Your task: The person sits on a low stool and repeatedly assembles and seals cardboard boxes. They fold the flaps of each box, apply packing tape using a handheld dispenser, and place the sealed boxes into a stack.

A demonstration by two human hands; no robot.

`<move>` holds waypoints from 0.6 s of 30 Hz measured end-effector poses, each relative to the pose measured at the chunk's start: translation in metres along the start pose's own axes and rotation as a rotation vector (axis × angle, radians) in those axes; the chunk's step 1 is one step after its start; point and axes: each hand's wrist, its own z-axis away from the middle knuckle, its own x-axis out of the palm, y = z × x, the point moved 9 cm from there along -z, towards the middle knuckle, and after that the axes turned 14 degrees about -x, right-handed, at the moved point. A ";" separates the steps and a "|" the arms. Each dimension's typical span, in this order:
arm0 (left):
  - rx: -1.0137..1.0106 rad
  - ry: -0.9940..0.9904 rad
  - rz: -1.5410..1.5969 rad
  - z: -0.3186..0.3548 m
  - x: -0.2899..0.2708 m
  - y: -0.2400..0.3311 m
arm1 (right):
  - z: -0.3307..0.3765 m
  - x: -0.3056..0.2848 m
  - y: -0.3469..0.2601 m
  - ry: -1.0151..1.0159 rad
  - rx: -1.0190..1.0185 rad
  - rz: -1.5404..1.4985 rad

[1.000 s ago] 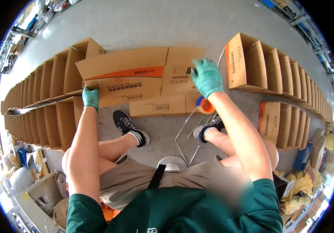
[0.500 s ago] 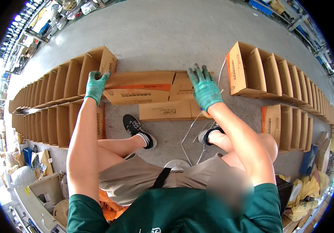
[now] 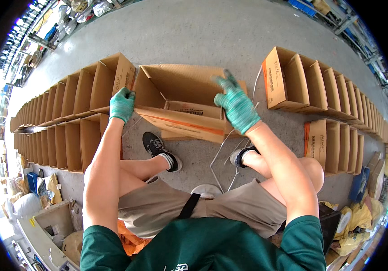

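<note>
A brown cardboard box (image 3: 180, 121) with an orange stripe stands opened out before me, its top side gaping. My left hand (image 3: 122, 105), in a green glove, has its fingers curled at the box's left front edge. At the right side of the box is my right hand (image 3: 238, 103), gloved alike, fingers spread and thumb by the wall's upper edge. A little motion smears its fingertips. Beneath the box, partly covered, lies another piece of carton (image 3: 170, 135).
Rows of opened cardboard boxes stand at the left (image 3: 85, 90) and right (image 3: 313, 86). A white cord (image 3: 214, 169) runs over the floor between my shoes. A grey bin (image 3: 45, 239) is at lower left, and shelving (image 3: 347, 27) lines the far right.
The box was folded flat and now is opened into a square shape. My left hand came nearer and slightly right; my right hand turned and lowered to the box's right side.
</note>
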 end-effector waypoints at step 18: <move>0.146 -0.460 -0.462 0.044 0.083 0.065 | 0.081 0.104 0.098 -0.440 0.328 -0.293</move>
